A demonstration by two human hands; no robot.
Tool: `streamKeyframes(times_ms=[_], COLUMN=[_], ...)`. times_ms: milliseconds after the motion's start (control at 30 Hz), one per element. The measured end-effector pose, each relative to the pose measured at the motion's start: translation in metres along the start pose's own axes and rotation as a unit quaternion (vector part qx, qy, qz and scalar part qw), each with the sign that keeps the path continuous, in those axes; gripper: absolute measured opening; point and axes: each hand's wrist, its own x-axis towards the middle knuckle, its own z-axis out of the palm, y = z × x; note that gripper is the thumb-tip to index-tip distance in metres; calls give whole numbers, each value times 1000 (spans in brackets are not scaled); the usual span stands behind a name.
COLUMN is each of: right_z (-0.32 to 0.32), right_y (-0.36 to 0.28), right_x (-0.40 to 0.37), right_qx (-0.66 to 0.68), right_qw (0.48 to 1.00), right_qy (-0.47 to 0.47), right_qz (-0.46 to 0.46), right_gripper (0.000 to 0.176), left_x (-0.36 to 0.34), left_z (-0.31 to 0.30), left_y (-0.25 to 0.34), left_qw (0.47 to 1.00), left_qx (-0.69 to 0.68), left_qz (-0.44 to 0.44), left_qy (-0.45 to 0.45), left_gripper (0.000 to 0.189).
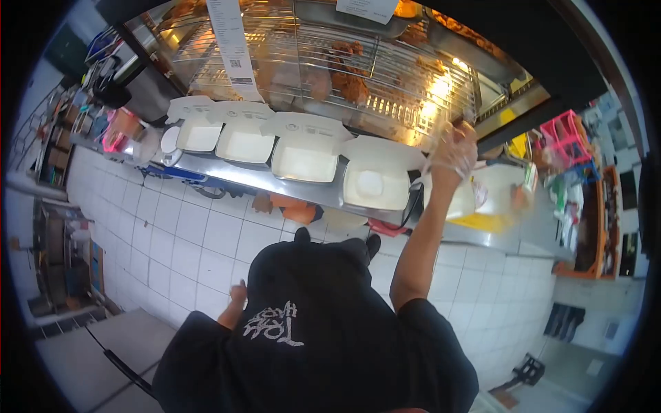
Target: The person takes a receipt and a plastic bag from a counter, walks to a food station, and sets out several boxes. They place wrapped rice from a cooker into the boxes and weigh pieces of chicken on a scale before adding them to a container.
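My right hand (454, 151), in a clear plastic glove, is raised at the front of the lit food cabinet (392, 69). Its fingers look curled round something too blurred to identify. Below and left of it, an open white box (354, 196) holds a small round white item (370, 183). More open boxes, one of them here (305, 162), stand in a row along the metal counter (275, 184). My left hand (238, 294) hangs low beside my black shirt, away from the counter; its fingers are too small and blurred to read.
Browned food (351, 79) lies on wire racks inside the cabinet. A printed paper strip (234, 51) hangs in front. Right of my raised arm are a yellow item (485, 221) and a pink basket (568, 136). A grey bin (151, 96) stands at the left.
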Motion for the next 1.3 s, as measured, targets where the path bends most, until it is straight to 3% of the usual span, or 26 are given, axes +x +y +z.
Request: streamKeyframes(times_ms=[33, 67, 100, 167, 200, 300, 367, 467, 600, 667, 767, 833, 900, 1000, 1067, 1100, 1167, 1233, 1300], right_z=[7, 12, 14, 20, 35, 42, 59, 78, 95, 101, 82, 74, 61, 48, 44, 43, 33, 30, 36], right_y=[-14, -29, -47, -77, -69, -106, -114, -132, -139, -132, -128, -119, -108, -85, -79, -77, -78, -81, -85], right_x=[-2, -4, -9, -16, -23, -30, -30, -37, -58, -71, -91, -113, -129, -152, -160, -166, -165, -162, -160], right_qx=[-6, -10, -10, -9, 42, 17, 133, 78, 108, 179, 202, 143, 186, 199, 212, 227, 234, 246, 249], right_qw=[999, 996, 997, 993, 997, 996, 982, 988, 983, 962, 934, 935, 896, 866, 855, 856, 850, 840, 834], right_qy=[-29, -56, -54, -86, -68, -89, -129, -126, -140, -175, -239, -288, -400, -457, -472, -465, -471, -482, -490], right_qz=[36, 70, 60, 78, 23, 26, 29, -35, -57, -107, -173, -152, -56, -48, -12, 7, 12, 23, 45], right_gripper=[32, 31, 31, 29, 28, 25, 24, 23, 32, 47, 59, 56, 48, 36, 32, 30, 28, 27, 26], left_x=[-3, 6, 15, 41, 50, 74, 82, 130, 121, 108, 93, 83, 73, 66, 59, 49, 79, 65, 52], left_z=[13, 21, 29, 23, 13, -20, -41, -20, -25, -21, -14, -14, -17, -28, -53, -77, -82, -144, -204], left_y=[-18, -15, -40, -34, -19, 35, 76, 91, 100, 87, 55, 35, 26, 37, 61, 85, 106, 163, 221], left_qw=[997, 997, 998, 997, 993, 968, 949, 923, 930, 949, 969, 977, 981, 979, 960, 953, 918, 907, 849], left_qx=[-48, 10, -37, -81, -108, -206, -255, -289, -252, -265, -187, -141, -109, -122, -262, -301, -387, -382, -421], left_qz=[-59, -60, -56, 5, 40, 134, 178, 244, 262, 148, 141, 146, 158, 162, 92, 10, 76, 152, 278], left_qy=[29, 44, 5, -16, -26, -45, -57, -64, -55, -90, -77, -59, -35, -3, -23, -7, 48, 90, 157], left_gripper=[77, 68, 66, 63, 62, 58, 55, 44, 44, 44, 46, 46, 48, 49, 51, 49, 47, 45, 44])
